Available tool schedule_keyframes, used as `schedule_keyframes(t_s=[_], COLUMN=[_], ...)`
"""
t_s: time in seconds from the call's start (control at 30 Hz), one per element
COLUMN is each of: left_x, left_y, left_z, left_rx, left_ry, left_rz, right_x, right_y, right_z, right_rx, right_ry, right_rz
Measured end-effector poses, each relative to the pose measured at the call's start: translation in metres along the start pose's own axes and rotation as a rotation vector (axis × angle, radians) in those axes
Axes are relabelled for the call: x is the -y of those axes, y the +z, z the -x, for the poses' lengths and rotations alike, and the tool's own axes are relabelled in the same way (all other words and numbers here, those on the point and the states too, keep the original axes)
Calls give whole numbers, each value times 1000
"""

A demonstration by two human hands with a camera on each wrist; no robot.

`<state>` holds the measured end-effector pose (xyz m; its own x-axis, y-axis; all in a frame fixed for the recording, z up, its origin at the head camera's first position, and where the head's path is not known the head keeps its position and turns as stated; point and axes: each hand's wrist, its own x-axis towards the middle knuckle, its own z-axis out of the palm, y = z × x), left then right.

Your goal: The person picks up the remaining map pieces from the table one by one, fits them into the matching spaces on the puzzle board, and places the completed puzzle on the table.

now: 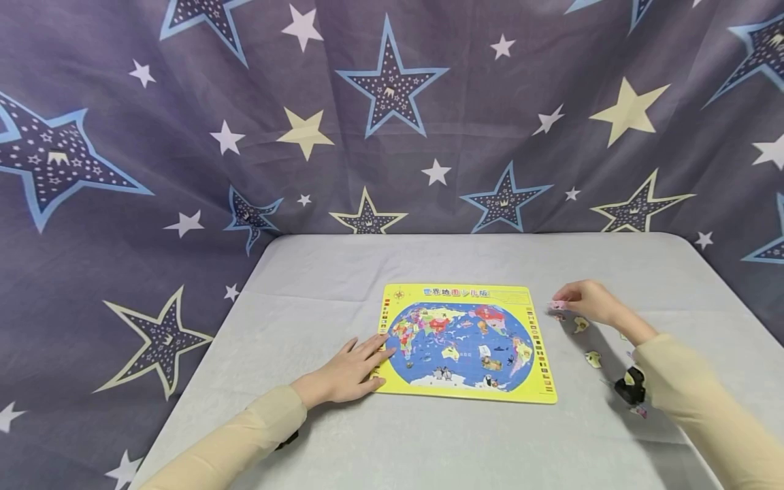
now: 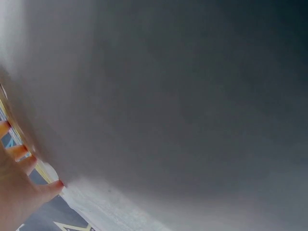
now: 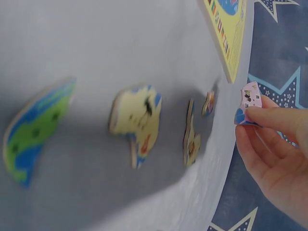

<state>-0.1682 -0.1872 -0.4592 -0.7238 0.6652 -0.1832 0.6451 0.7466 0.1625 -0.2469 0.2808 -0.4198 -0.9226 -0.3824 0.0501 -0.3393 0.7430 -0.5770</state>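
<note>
"Where's the map board (image 1: 514,291)?"
"Flat on the counter (image 1: 294,286), around the middle."
"And the left hand (image 1: 346,373)?"
"It rests on the board's left edge, fingers spread, grip wide with nothing in it. I take it to be steadying the board."
"The right hand (image 1: 589,303)?"
"Narrow grip: thumb and fingers pinch a pink puzzle piece (image 3: 252,98), just right of the board's far right corner."
"So which step is this?"
"Picking out a piece, I'd judge, with its placing not yet done. Others lie on the counter to the right, among them a cream piece (image 3: 137,113) and a green-and-blue piece (image 3: 41,125)."
"What would the next move call for?"
"Probably carrying the pink one left over the board, turning it to match its spot and pressing it flat. Which spot, I can't tell."
</note>
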Motion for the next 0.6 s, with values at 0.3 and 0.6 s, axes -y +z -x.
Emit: schedule_keyframes(t_s=[0.3,0.6], left_x=[-1,-1], left_y=[-1,-1], left_z=[0,1], left_rx=[-7,-11], left_ry=[6,10], left_rz=[-2,-4], right_x=[9,21], right_y=[12,23], right_z=[-11,-20], right_rx=[25,52], right_ry=[-8,-31], right_rz=[-34,-72])
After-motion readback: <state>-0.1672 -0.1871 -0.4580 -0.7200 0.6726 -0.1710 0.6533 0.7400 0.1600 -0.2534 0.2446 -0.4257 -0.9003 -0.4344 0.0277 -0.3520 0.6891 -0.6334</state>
